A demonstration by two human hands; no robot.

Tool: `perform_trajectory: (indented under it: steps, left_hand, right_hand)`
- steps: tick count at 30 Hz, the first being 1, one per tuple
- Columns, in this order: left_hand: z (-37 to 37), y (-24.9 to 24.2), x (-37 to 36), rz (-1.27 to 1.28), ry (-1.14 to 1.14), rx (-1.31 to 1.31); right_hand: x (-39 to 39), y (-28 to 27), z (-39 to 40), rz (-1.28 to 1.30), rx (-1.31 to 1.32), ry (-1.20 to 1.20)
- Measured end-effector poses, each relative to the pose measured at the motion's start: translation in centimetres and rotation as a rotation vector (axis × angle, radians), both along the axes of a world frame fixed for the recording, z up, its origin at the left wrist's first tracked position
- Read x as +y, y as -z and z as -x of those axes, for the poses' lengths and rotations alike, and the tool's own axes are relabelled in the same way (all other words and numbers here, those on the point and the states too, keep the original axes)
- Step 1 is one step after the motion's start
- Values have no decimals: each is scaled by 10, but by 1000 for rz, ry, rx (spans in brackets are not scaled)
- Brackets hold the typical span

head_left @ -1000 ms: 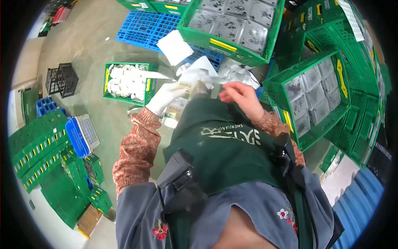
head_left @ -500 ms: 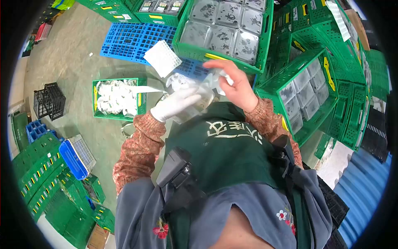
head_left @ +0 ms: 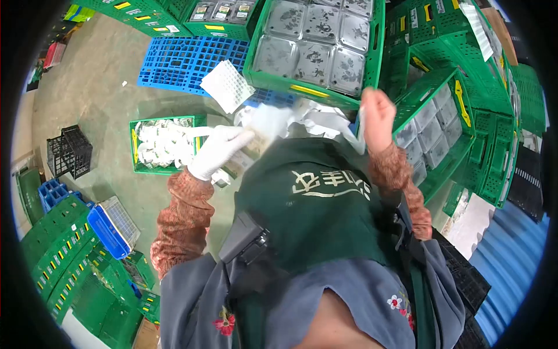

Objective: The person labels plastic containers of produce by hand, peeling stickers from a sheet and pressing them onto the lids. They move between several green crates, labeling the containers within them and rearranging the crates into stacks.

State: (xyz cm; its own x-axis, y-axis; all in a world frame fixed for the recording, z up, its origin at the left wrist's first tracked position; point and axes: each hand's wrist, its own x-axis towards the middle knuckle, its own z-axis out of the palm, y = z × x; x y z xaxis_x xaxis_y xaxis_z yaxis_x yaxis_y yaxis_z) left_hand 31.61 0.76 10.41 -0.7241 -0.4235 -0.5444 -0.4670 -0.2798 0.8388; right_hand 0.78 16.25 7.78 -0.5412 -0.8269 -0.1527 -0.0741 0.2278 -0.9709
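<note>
My left hand (head_left: 224, 150), in a white glove, is closed at the fingertips beside the apron's left edge. What it grips is smeared by motion; a blurred pale, brownish shape (head_left: 261, 139) shows at the fingertips. A white strip (head_left: 200, 131) runs from near this hand to a green crate (head_left: 135, 157) heaped with white pieces bearing green print (head_left: 165, 142). Bare and curled into a fist, my right hand (head_left: 378, 119) is raised at the right, with a thin whitish strip (head_left: 354, 141) hanging from it. Crumpled white material (head_left: 317, 116) lies between the hands.
Ahead, a large green crate (head_left: 302, 88) holds several clear lidded boxes. Another tilted green crate (head_left: 433, 180) with clear boxes stands right. White perforated sheets (head_left: 226, 87) lie on a blue pallet (head_left: 174, 64). Black crates (head_left: 70, 151) and stacked green crates (head_left: 58, 250) stand left.
My hands have moved apart: the right one went right and closed into a fist, the left one drew back to the left. The whitish strip now hangs by my right hand.
</note>
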Motion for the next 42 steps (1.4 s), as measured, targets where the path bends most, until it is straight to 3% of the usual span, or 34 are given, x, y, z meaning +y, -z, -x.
perform_trajectory:
  steps: [1, 2, 3, 4, 6, 8, 11, 14, 15, 18, 19, 23, 26, 30, 31, 34, 36, 38, 40, 42]
  left_hand:
    - [1, 10, -3, 66, -62, -29]
    - [2, 17, -4, 128, -126, -55]
    - [19, -2, 2, -33, -338, 60]
    - [27, 3, -3, 93, -292, 71]
    - [39, 15, -10, 336, -184, 77]
    - [59, 8, -3, 203, -169, 141]
    - [71, 5, 4, 147, -106, 235]
    - [76, -11, 4, -97, -236, 313]
    - [76, -7, 3, -46, -200, 317]
    - [75, 9, 0, -21, -35, 188]
    - [80, 8, 3, -25, -68, 213]
    - [87, 6, 3, 132, -168, 210]
    - [93, -10, 3, -288, -231, 387]
    - [94, 32, -12, -28, -72, 120]
    - [106, 18, -7, -121, -205, 115]
    - [129, 29, -6, -126, -244, 88]
    - [139, 44, 9, 59, -141, 93]
    - [151, 46, 9, 227, -40, -19]
    - [163, 38, 4, 160, -9, -69]
    - [172, 36, 2, 102, 2, -107]
  right_hand:
    - [8, 8, 3, -174, 195, -76]
    - [15, 32, 10, -87, 752, -361]
    - [16, 22, 0, -98, 823, -322]
    - [8, 5, -12, -100, 901, -280]
    - [-22, -39, -33, 86, 883, -265]
    - [-49, -70, -56, 354, 935, -359]
    - [-57, -68, -69, 248, 934, -323]
    - [-43, -52, -57, 31, 498, -431]
    - [-42, -53, -56, 81, 500, -422]
    - [-49, -67, -66, 209, 897, -126]
    - [-50, -68, -64, 232, 928, -156]
    - [-44, -44, -67, 171, 568, -323]
    - [-40, -42, -59, 180, 387, -375]
    - [-46, -38, -46, 58, 629, -354]
    - [-52, -37, -38, 57, 699, -360]
    - [-64, -25, -12, 101, 613, -398]
    - [-77, 0, 43, 175, 776, -384]
    - [-94, 14, 119, -125, 671, -80]
    - [-101, 56, 178, -298, 889, -174]
    - [-105, 89, 188, -364, 820, -447]
